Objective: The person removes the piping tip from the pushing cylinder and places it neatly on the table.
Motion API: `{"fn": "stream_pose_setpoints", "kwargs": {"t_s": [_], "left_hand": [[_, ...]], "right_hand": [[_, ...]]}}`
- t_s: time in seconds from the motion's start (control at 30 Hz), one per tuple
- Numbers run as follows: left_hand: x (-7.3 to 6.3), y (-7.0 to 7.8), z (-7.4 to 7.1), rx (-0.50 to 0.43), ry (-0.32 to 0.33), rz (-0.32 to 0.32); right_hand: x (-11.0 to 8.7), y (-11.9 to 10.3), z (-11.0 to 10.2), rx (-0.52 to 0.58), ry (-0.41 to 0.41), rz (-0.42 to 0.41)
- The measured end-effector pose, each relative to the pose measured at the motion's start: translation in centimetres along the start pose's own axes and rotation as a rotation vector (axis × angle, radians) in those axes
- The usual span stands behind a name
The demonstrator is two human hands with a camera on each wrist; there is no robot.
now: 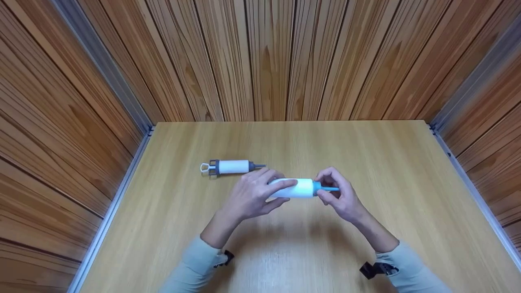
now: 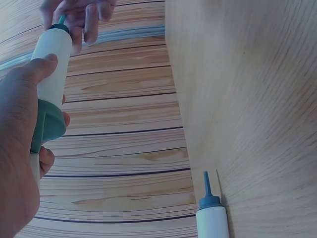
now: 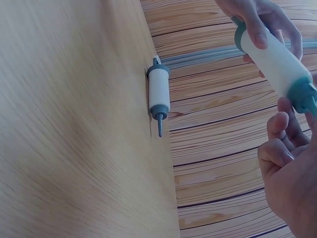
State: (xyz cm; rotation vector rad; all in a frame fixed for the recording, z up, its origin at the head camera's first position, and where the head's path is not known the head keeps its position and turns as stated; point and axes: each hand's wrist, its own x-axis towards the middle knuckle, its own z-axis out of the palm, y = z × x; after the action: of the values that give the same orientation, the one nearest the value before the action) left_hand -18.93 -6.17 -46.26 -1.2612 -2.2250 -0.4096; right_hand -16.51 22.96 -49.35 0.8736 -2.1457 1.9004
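A hand pump with a white barrel (image 1: 303, 188), teal end pieces and a thin nozzle (image 1: 330, 189) is held level above the table, nozzle to the right. My left hand (image 1: 254, 194) grips its barrel, with the thumb (image 2: 44, 67) along the white side. At the other end my right hand (image 1: 341, 197) pinches the teal nozzle collar (image 3: 301, 91) between thumb and fingertips. The pump's rear end is hidden by the left hand in the head view but shows as a teal collar (image 2: 52, 121) in the left wrist view.
A second hand pump (image 1: 234, 166), white with dark blue-grey ends and a pale loop handle, lies on the wooden table (image 1: 171, 228) behind the left hand. Its nozzle points right. Wood-plank walls (image 1: 268, 61) with metal edging enclose the back and both sides.
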Motion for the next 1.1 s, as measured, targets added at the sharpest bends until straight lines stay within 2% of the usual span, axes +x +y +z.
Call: {"fn": "stream_pose_setpoints", "kwargs": {"t_s": [0.13, 0.47, 0.7, 0.87, 1.1], "left_hand": [[0.22, 0.03, -0.19, 0.009, -0.005, 0.001], [0.28, 0.01, -0.31, 0.002, -0.016, -0.008], [0.16, -0.01, -0.35, -0.02, -0.018, -0.019], [0.15, -0.04, -0.4, -0.002, -0.017, -0.019], [0.23, 0.03, -0.3, 0.027, 0.01, 0.006]], "right_hand": [[0.12, -0.03, 0.02, 0.054, 0.002, 0.01], [0.16, -0.13, 0.13, 0.068, -0.006, -0.02], [0.02, -0.34, 0.19, -0.002, 0.024, -0.018], [-0.07, -0.36, 0.16, -0.057, 0.029, 0.001], [0.2, -0.22, 0.1, 0.055, 0.007, -0.019]]}}
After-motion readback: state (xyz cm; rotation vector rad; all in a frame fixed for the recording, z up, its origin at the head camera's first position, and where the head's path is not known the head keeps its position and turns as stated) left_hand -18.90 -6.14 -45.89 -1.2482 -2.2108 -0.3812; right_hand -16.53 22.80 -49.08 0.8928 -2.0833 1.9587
